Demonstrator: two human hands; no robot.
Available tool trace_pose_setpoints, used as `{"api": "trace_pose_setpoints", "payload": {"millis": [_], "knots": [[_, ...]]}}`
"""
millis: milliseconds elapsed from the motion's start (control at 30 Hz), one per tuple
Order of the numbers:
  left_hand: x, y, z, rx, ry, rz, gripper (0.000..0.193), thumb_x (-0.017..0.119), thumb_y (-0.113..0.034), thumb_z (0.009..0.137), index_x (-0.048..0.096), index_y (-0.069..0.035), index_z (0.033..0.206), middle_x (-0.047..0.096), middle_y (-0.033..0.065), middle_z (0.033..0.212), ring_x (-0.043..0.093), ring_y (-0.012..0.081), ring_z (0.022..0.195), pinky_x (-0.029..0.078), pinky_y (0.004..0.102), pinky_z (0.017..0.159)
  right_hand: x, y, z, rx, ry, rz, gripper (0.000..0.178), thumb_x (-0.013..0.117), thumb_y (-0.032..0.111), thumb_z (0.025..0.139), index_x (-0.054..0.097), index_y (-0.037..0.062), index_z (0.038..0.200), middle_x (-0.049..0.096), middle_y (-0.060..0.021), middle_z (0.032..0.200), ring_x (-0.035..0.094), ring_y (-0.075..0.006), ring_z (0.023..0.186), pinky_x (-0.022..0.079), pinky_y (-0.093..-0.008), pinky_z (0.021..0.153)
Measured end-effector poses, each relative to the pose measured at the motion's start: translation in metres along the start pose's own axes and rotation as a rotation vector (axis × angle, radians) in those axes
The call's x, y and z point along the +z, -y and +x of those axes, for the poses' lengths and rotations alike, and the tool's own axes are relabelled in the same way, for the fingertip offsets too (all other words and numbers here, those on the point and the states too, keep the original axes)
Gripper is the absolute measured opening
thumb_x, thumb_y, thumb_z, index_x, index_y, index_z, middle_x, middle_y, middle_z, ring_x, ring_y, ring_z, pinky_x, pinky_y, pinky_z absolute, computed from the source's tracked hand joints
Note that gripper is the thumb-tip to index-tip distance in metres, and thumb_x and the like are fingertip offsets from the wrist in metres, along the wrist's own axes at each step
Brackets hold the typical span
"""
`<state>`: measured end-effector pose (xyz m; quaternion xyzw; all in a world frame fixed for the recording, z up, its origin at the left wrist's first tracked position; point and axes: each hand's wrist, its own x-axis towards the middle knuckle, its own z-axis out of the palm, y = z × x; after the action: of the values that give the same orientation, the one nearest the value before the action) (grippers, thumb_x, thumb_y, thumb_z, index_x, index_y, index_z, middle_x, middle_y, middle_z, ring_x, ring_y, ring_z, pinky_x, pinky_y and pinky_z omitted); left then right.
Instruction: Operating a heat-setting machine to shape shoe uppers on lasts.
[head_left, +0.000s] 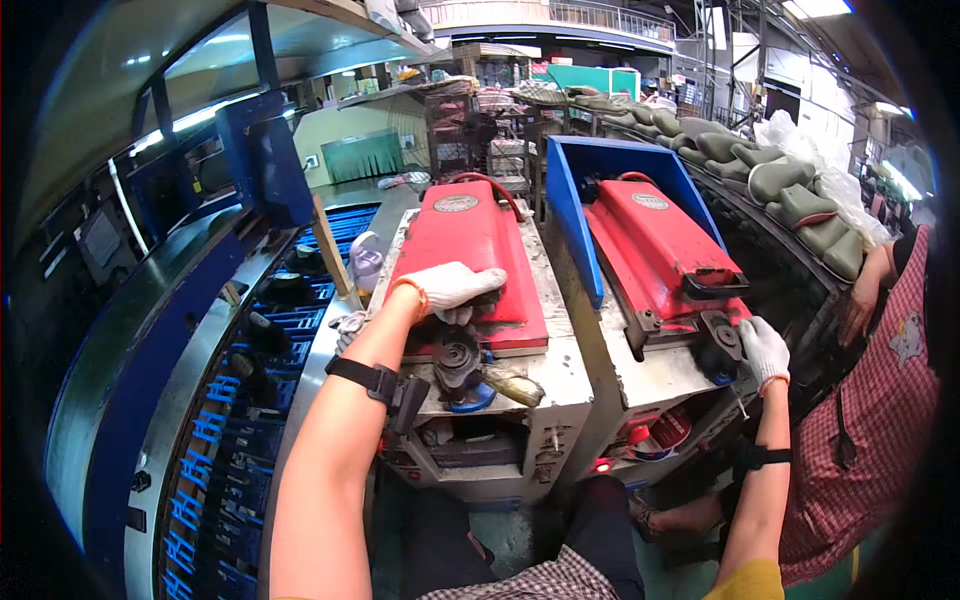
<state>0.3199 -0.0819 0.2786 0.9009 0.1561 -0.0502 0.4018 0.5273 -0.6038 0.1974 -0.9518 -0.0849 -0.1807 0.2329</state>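
My left hand (455,288), in a white knit glove, rests over the front of the left red machine cover (465,240). Its fingers curl round a dark handle that they mostly hide. Below that hand, a black shoe last (457,358) with a blue underside sits at the machine's front edge. My right hand (766,350), gloved too, is closed against the right side of another black last (717,347). That last stands before the right red cover (655,240), whose black handle (714,282) shows bare. Both covers are down.
Left of me runs a rack of blue holders (205,430). A blue hood (575,220) surrounds the right cover. Olive shoe uppers (785,190) line a shelf at right. Close on my right is a person in a red checked apron (865,440). A lilac shoe (366,262) stands beside the left machine.
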Motion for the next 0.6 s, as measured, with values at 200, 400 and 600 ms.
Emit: {"api": "trace_pose_setpoints", "payload": {"millis": [200, 400, 600], "knots": [[0.004, -0.008, -0.002, -0.021, -0.028, 0.011, 0.062, 0.057, -0.066, 0.101, 0.078, -0.009, 0.087, 0.066, 0.0050, 0.065, 0.060, 0.0158, 0.056, 0.045, 0.0312, 0.055, 0.006, 0.002, 0.002, 0.079, 0.025, -0.106, 0.057, 0.046, 0.059, 0.102, 0.076, 0.0132, 0.114, 0.074, -0.0219, 0.114, 0.069, -0.0445, 0.112, 0.053, -0.0524, 0.096], [0.008, -0.022, -0.013, -0.061, -0.096, 0.056, 0.061, 0.055, -0.062, 0.100, 0.078, -0.007, 0.088, 0.067, 0.0068, 0.066, 0.063, 0.0178, 0.058, 0.047, 0.0325, 0.057, 0.001, 0.012, 0.003, 0.098, 0.038, -0.115, 0.056, 0.047, 0.059, 0.101, 0.078, 0.0137, 0.115, 0.075, -0.0209, 0.114, 0.070, -0.0419, 0.111, 0.054, -0.0501, 0.096], [0.016, -0.015, -0.011, 0.040, -0.198, 0.051, 0.060, 0.045, -0.054, 0.107, 0.077, -0.006, 0.089, 0.072, 0.0113, 0.071, 0.068, 0.0233, 0.063, 0.053, 0.0383, 0.067, 0.002, 0.010, 0.004, 0.122, 0.029, -0.099, 0.054, 0.047, 0.058, 0.102, 0.078, 0.0160, 0.117, 0.076, -0.0207, 0.114, 0.071, -0.0416, 0.112, 0.054, -0.0491, 0.096]]}}
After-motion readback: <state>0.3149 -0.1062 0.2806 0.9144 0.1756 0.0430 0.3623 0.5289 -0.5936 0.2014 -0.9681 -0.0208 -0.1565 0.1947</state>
